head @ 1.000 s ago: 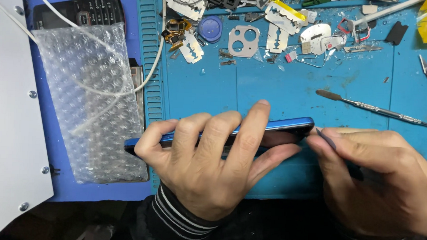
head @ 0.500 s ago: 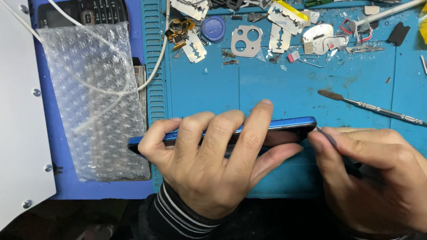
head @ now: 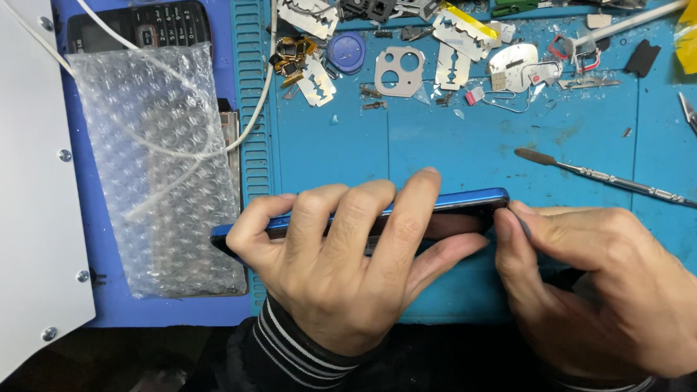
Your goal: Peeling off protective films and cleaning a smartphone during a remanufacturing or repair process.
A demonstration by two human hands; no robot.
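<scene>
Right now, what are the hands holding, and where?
The left hand grips a blue phone on edge, along its long sides; the right hand pinches its right end.

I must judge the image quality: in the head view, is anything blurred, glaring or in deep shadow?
Head view: sharp on the left hand, right hand and blue phone held on edge; light is even and soft; slight glare on the bubble wrap and white panel; the bottom edge under the sleeves falls into dark shadow.
</scene>
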